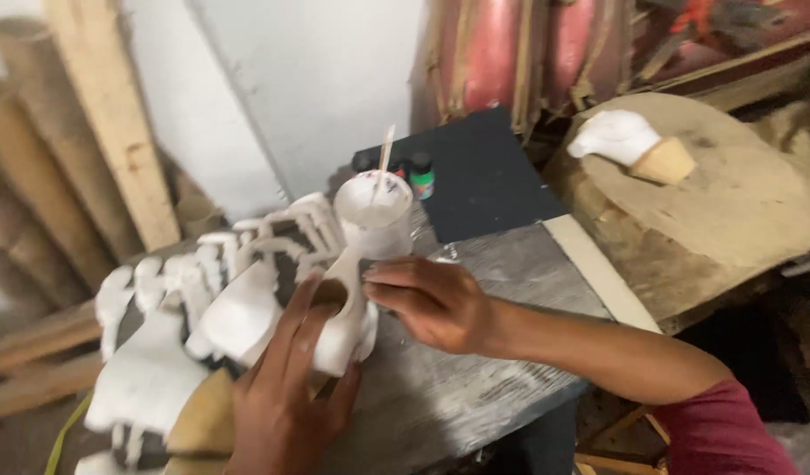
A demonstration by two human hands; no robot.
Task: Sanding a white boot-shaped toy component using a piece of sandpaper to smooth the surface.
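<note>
Currently a small white figure (345,321) is held upright at the front of the counter (475,387), gripped between both hands. The left hand (286,387) is wrapped around it from below and behind, fingers (310,308) curled closed on its lower body. The right hand (431,303) is laid against its right side, fingers (389,280) pinched closed on the upper part near the neck. The figure's base is seen just above the counter; contact cannot be confirmed.

More white cast figures (211,290) are lined up just left of the held one, some partly coated, with tan and dark patches showing. A white cup (376,215) of white paint or slurry is placed just behind the figure, with a thin wooden stick (384,158) standing in it. Small dark bottles, one with a green label (421,179), are set behind the cup on a black board (484,171).

The counter is made of grey weathered wood, grain visible, white smears on it. A pale strip (598,268) is run along its right edge. A round tree-stump block (722,211) is located to the right, carrying another half-white, half-tan piece (629,145). Bamboo poles and a plank (106,114) are leaned against a white wall at the left. Red padded shapes (528,53) are seen at the back.
</note>
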